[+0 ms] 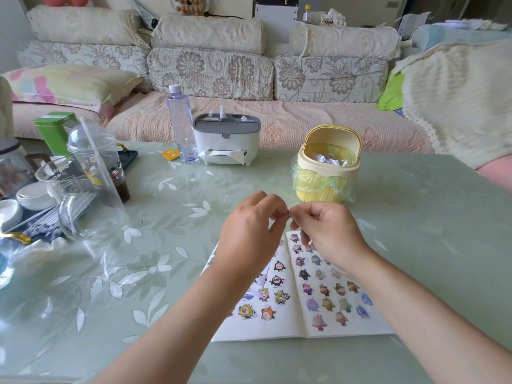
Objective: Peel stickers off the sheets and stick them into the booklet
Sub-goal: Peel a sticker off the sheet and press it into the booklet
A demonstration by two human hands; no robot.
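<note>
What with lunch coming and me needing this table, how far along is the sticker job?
Well underway. Done: both open pages of the booklet already carry rows of cartoon stickers. In hand: the left hand and right hand pinch one small dark sticker between them above the booklet, not yet placed. Left: bare paper along the pages' lower edges; the sheets are not clearly in view.

table (pixel 415 217): looking glossy, smooth
booklet (pixel 263 331): looking matt paper
bin (pixel 318 194): looking smooth plastic
sofa (pixel 249 120): looking textured cloth
</note>
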